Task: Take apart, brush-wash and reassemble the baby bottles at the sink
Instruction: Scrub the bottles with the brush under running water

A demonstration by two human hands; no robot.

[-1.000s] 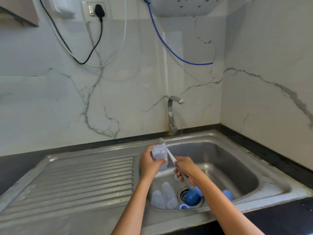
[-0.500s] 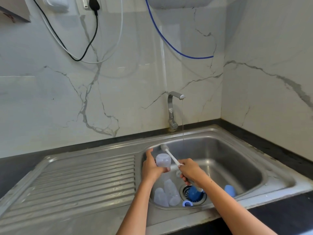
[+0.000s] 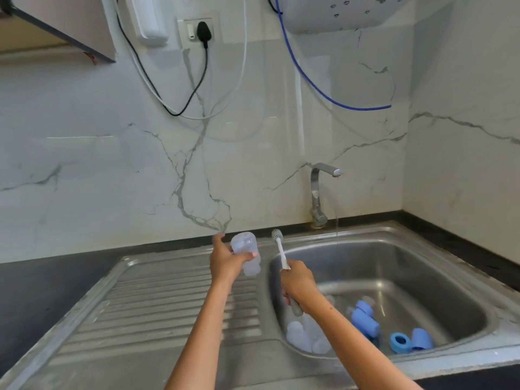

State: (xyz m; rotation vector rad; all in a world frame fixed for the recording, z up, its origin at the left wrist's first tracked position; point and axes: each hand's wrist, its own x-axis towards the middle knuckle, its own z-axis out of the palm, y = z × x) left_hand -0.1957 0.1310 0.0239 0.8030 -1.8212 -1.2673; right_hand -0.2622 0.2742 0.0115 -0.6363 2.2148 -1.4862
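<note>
left hand [image 3: 225, 258] grips 1 bottle [image 3: 245, 253] | right hand [image 3: 298, 282] grips 1 brush [image 3: 279, 246] | 1 ring [image 3: 400, 342]

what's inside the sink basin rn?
In the sink basin: clear bottle bodies near the front left, a blue bottle part mid-floor, a blue ring and blue cap front right. The right forearm covers part of the clear pile; the drain isn't visible.
</note>
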